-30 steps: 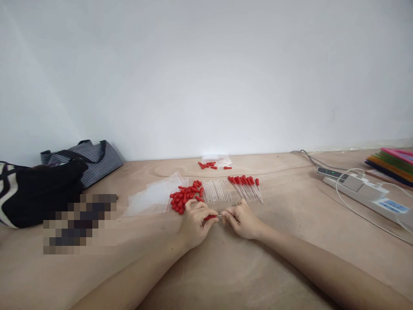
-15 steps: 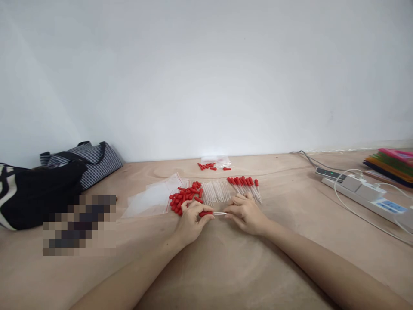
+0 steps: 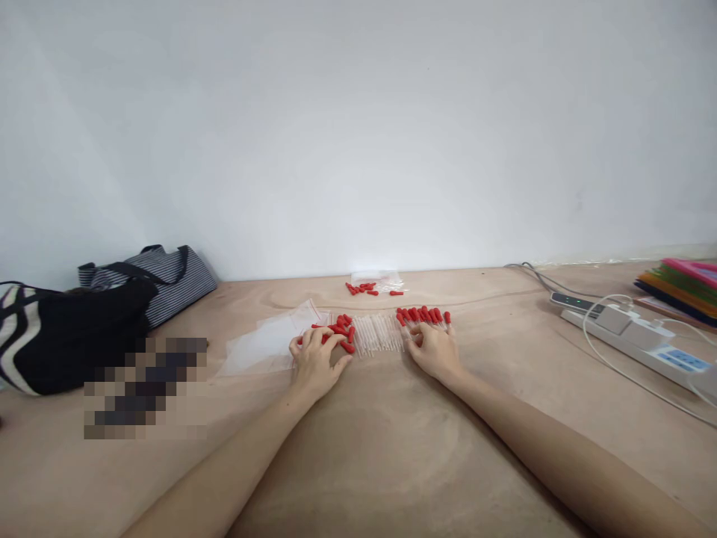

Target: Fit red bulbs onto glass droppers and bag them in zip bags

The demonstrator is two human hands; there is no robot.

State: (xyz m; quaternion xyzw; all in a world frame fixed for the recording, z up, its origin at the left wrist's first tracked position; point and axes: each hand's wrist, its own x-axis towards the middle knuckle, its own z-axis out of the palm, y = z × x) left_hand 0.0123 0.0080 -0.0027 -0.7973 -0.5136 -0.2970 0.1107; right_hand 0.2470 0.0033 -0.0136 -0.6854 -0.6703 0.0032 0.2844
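Observation:
My left hand [image 3: 318, 366] lies over a pile of red rubber bulbs [image 3: 343, 326], fingers apart, covering part of the pile. My right hand [image 3: 437, 351] is closed around the glass tube of a dropper [image 3: 402, 319] at the left end of a row of red-topped droppers [image 3: 430, 314]. Its fingers hide most of the tubes there. Between the two hands, thin clear glass tubes [image 3: 376, 333] lie side by side on the wooden table [image 3: 358, 448].
Clear zip bags [image 3: 263, 344] lie left of the bulbs. Farther back are a small bag [image 3: 367, 277] and loose red bulbs [image 3: 358, 288]. Black and striped bags [image 3: 179, 276] stand left. A power strip [image 3: 632, 336] with cables and coloured folders [image 3: 683, 288] lie right.
My hands have moved apart from the bulb and tube they held together. The left went back to the bulb pile; the right carried the dropper to the row's left end.

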